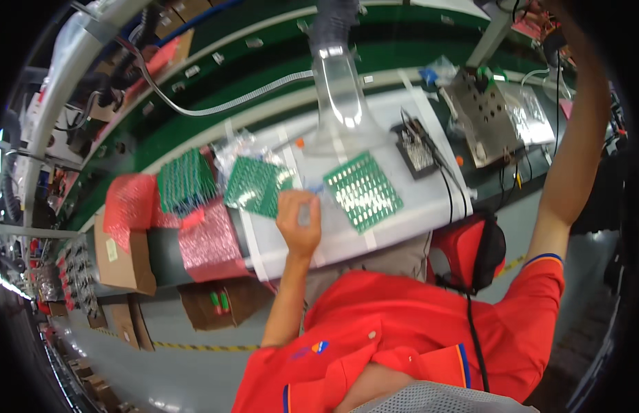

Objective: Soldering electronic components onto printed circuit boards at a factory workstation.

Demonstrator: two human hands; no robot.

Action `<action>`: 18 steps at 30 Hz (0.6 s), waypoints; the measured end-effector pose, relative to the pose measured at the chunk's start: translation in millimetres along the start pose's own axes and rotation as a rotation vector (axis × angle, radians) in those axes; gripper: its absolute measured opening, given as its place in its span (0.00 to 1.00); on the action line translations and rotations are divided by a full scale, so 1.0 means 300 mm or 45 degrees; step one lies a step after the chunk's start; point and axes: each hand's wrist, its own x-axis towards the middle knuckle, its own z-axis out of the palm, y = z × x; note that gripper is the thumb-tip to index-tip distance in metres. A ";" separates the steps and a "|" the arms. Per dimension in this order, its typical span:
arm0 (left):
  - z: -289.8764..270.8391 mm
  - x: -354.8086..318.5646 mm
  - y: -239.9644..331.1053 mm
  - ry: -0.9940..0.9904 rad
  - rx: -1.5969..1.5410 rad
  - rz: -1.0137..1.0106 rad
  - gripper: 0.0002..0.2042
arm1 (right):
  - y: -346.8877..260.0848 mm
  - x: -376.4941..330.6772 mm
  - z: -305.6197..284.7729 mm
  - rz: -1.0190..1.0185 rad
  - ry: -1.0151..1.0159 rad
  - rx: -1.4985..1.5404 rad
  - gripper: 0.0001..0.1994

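My left hand is closed, fingers curled together, above the white work mat. Its fingertips are near a small bluish smear, and what they hold, if anything, cannot be made out. To its right lies a green circuit board with rows of shiny silver parts. Just left of the hand, another green circuit board rests partly over clear plastic bags. My right arm stretches up along the right side, and its hand passes out of the picture at the top.
A clear extraction hood hangs over the mat. Right of it stands a black soldering station with cables. Stacked green boards, pink bubble wrap and a cardboard box are at left. A metal plate box stands at far right.
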 end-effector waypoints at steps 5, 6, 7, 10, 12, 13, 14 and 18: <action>-0.021 0.060 0.094 -0.071 -0.173 -0.018 0.10 | -0.305 -0.581 0.215 0.212 -0.558 0.361 0.34; -0.027 0.073 0.114 -0.136 -0.235 0.043 0.17 | -0.333 -0.651 0.282 0.183 -0.709 0.472 0.31; -0.040 0.081 0.131 -0.260 -0.272 0.040 0.22 | -0.350 -0.712 0.359 0.344 -0.724 0.599 0.28; -0.047 0.072 0.165 -0.539 -0.367 0.106 0.24 | -0.329 -0.834 0.527 0.957 -0.964 1.086 0.22; -0.049 0.064 0.156 -0.626 -0.436 0.071 0.23 | -0.289 -0.881 0.586 1.080 -1.127 1.421 0.20; -0.049 0.059 0.144 -0.673 -0.462 0.040 0.23 | -0.270 -0.896 0.613 1.125 -1.166 1.576 0.20; -0.053 0.050 0.131 -0.678 -0.478 -0.018 0.21 | -0.258 -0.907 0.635 1.188 -1.211 1.696 0.20; -0.036 0.019 0.078 -0.620 -0.633 -0.320 0.18 | -0.258 -0.926 0.688 1.317 -1.161 1.871 0.20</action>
